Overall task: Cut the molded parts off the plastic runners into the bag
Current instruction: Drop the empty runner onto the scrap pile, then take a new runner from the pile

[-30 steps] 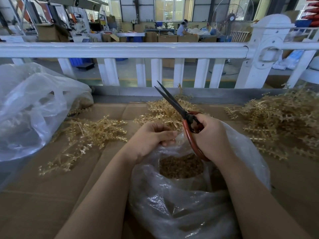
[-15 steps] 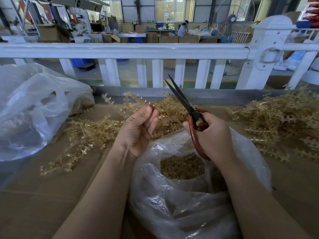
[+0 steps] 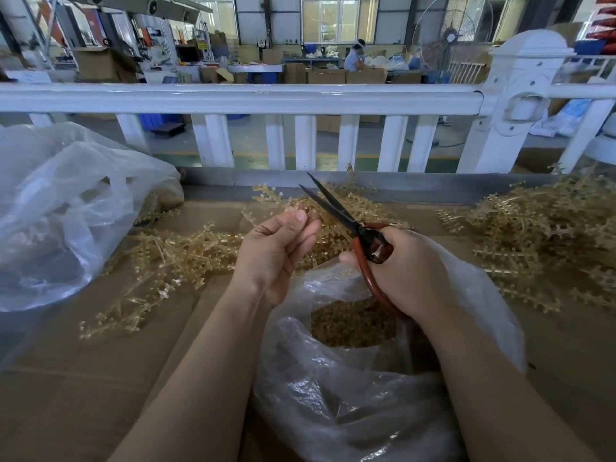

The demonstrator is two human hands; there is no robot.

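Observation:
A clear plastic bag point(image 3: 350, 405) stands open in front of me with small amber cut parts point(image 3: 350, 325) inside. My left hand point(image 3: 276, 251) is raised above the bag's left rim and pinches an amber plastic runner point(image 3: 266, 191) at its fingertips. My right hand point(image 3: 403, 271) grips red-handled scissors point(image 3: 366, 241) just right of it. The dark blades point(image 3: 328, 203) are slightly open, point up and away, and lie close beside the left fingertips.
Amber runners lie in piles on the cardboard surface point(image 3: 83, 395): a left pile point(image 3: 173, 258), one behind the hands point(image 3: 363, 208) and a big right pile point(image 3: 533, 241). A large crumpled plastic bag point(image 3: 66, 208) fills the left. A white fence point(image 3: 233, 98) borders the far edge.
My left hand left the bag's rim, rose with a runner pinched in its fingers and came close to the scissor blades. The right hand with the scissors shifted slightly right.

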